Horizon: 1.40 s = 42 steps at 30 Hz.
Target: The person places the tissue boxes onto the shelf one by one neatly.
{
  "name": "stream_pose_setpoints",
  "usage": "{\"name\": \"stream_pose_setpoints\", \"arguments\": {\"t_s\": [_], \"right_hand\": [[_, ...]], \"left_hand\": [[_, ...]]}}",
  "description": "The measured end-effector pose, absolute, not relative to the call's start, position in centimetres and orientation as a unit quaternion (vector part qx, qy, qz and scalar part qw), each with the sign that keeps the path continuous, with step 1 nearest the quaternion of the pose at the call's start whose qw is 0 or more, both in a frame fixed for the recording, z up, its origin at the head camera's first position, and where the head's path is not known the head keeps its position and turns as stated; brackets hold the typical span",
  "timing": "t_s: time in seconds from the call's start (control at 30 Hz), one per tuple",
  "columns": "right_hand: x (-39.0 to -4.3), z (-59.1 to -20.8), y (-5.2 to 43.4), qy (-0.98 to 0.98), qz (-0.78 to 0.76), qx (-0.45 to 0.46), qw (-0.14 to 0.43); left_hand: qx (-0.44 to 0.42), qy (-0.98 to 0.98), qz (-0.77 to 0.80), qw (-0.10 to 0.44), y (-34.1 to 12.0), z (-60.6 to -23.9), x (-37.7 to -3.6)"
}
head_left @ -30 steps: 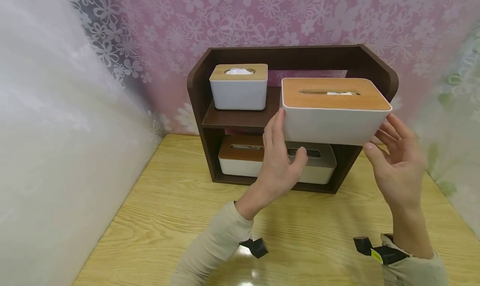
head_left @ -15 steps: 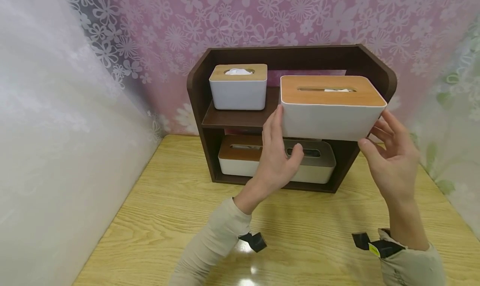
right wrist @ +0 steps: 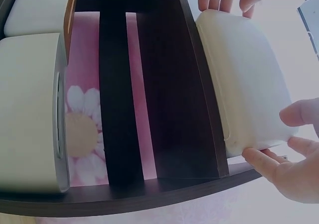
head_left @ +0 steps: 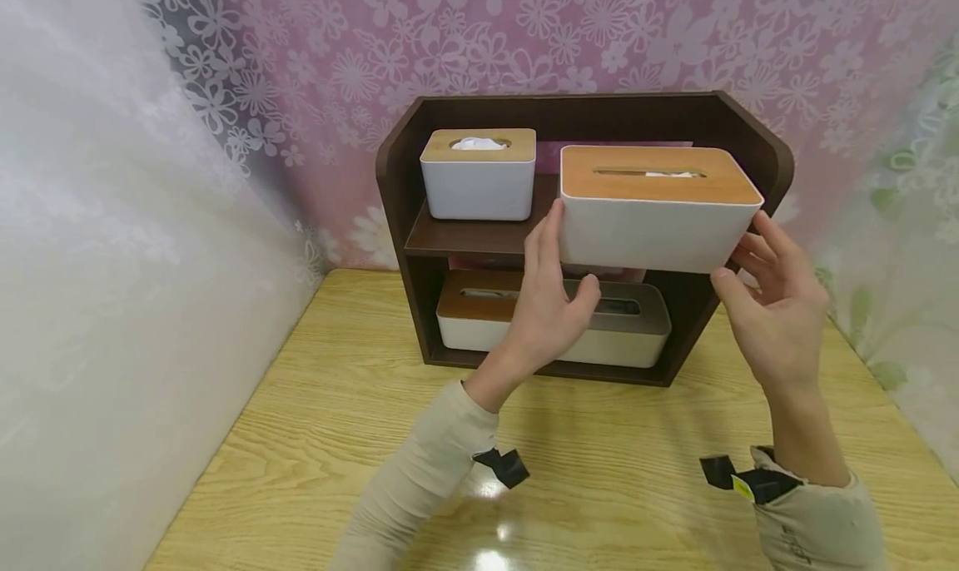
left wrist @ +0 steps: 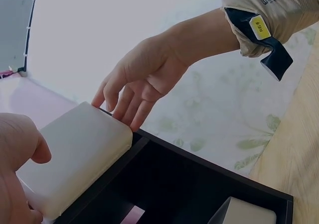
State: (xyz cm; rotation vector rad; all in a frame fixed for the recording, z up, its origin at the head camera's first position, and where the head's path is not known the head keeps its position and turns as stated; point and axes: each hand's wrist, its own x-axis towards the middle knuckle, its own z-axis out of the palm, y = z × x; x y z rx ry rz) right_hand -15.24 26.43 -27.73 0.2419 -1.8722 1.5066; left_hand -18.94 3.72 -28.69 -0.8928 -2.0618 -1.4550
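A long white tissue box with an orange-brown wooden lid (head_left: 659, 174) is held level between both hands at the right half of the upper shelf. My left hand (head_left: 547, 305) has its fingers along the box's left end, thumb in front. At the opposite end, my right hand (head_left: 782, 321) grips the lower corner, thumb at the front and fingers at the side. Seen from below in the right wrist view, the box's white underside (right wrist: 249, 79) lies right beside the shelf board's front edge. A bit of white tissue shows in its slot.
The dark brown two-tier rack (head_left: 468, 236) stands on a wood-grain table (head_left: 300, 438). A smaller white tissue box (head_left: 479, 190) sits at upper left. Below are a brown-lidded box (head_left: 472, 331) and a grey-lidded box (head_left: 629, 346). A flowered pink backdrop (head_left: 315, 121) hangs behind.
Both hands have carried the long tissue box slightly up and left, closer in to the upper shelf. The other boxes have stayed in place.
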Motion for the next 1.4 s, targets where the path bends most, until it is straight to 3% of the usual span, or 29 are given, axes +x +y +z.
{"name": "stream_pose_setpoints", "arguments": {"t_s": [0.87,1.4], "right_hand": [[-17.3,-26.5,26.5,-0.797,0.534,0.056,0.276],[-18.4,-25.8,26.1,-0.826,0.515,0.076,0.218]], "left_hand": [[-0.278,-0.774,-0.552,0.137,3.2,-27.1,-20.9],[-0.256,-0.796,-0.535,0.121,3.3,-26.4,-22.1]]}}
